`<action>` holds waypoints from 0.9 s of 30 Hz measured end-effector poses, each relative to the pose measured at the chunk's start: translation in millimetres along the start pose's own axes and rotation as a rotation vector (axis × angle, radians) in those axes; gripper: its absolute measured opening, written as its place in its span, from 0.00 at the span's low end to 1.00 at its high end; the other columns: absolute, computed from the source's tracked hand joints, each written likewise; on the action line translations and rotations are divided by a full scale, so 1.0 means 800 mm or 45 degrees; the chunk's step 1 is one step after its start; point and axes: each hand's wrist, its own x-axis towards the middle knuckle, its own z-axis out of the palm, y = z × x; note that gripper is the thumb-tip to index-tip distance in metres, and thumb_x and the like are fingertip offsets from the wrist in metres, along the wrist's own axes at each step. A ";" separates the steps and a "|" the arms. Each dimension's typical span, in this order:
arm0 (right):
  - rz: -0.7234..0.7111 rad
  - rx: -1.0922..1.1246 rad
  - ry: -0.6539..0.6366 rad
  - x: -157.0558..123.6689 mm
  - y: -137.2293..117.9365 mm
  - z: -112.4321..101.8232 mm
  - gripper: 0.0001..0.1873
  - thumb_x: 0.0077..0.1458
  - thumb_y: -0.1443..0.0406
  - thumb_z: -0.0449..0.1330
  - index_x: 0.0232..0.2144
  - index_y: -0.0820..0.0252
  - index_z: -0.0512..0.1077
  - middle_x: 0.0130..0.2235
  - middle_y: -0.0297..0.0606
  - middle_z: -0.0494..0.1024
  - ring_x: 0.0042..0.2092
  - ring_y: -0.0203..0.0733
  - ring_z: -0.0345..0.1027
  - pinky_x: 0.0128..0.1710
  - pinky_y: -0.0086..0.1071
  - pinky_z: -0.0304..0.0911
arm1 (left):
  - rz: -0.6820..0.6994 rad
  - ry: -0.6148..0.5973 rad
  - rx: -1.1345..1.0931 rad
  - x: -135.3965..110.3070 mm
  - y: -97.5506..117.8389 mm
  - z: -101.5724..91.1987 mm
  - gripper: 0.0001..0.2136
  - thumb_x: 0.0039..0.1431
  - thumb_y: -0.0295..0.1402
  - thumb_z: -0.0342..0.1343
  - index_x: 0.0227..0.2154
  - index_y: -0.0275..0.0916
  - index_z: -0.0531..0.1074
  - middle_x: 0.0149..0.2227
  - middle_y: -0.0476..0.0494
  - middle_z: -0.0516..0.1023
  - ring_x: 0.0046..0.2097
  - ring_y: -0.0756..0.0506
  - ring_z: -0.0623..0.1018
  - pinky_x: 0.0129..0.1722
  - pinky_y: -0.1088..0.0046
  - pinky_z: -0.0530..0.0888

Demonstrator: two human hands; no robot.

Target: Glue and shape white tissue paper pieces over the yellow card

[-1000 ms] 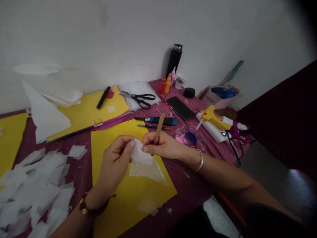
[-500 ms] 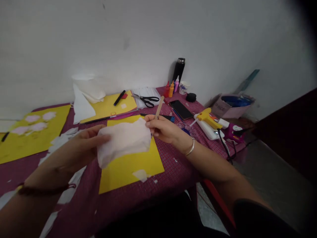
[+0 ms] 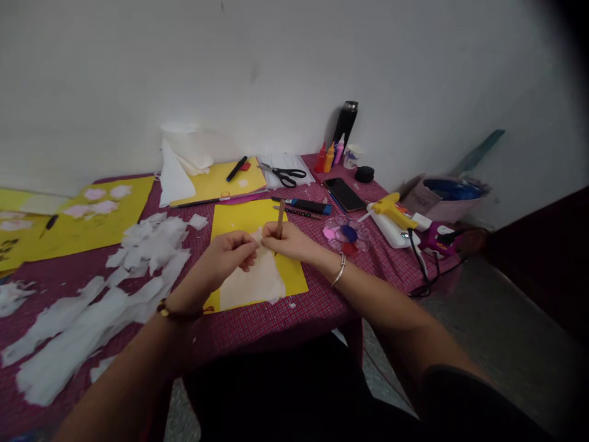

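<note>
A thin sheet of white tissue paper (image 3: 254,281) hangs from my two hands over a yellow sheet of card (image 3: 294,279) on the table. My left hand (image 3: 232,253) is closed, its thumb and forefinger pinching at the top edge of the tissue. Close beside it, my right hand (image 3: 289,240) is closed too. A flat wooden craft stick (image 3: 280,216) stands up out of its fingers, and its fingertips meet the tissue at the same edge. The lower end of the stick is hidden in the hand.
Torn white tissue pieces (image 3: 151,245) lie to the left, near yellow card with pink paper shapes (image 3: 105,207). Behind are scissors (image 3: 283,175), a black marker (image 3: 237,169) and paint bottles (image 3: 328,158). A paint palette (image 3: 347,233), phone (image 3: 344,194) and yellow glue gun (image 3: 391,210) are at right.
Both hands have come closer together and the tissue now hangs down from them over the yellow card. The left hand has moved right. The view has shifted, showing more torn tissue at left.
</note>
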 end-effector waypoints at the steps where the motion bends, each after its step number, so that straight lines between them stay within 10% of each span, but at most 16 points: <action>1: -0.036 0.012 -0.028 -0.002 0.001 0.000 0.08 0.51 0.68 0.56 0.22 0.59 0.61 0.21 0.24 0.58 0.24 0.29 0.52 0.24 0.27 0.48 | -0.023 -0.041 -0.166 0.006 -0.007 0.007 0.07 0.49 0.35 0.59 0.24 0.37 0.70 0.23 0.48 0.74 0.24 0.50 0.72 0.26 0.73 0.70; 9: 0.066 0.203 -0.287 -0.014 0.007 -0.008 0.03 0.50 0.69 0.51 0.27 0.60 0.65 0.21 0.25 0.63 0.23 0.30 0.52 0.23 0.28 0.49 | -0.037 -0.193 -0.843 0.020 -0.051 0.028 0.10 0.55 0.37 0.56 0.27 0.34 0.73 0.26 0.41 0.79 0.27 0.47 0.78 0.31 0.70 0.75; 27: 0.002 0.090 -0.148 -0.017 0.004 -0.002 0.10 0.52 0.64 0.61 0.25 0.59 0.63 0.25 0.27 0.63 0.27 0.31 0.54 0.27 0.27 0.53 | 0.069 -0.114 -0.791 0.014 -0.048 0.027 0.06 0.45 0.30 0.67 0.26 0.35 0.76 0.28 0.47 0.77 0.29 0.51 0.76 0.35 0.73 0.76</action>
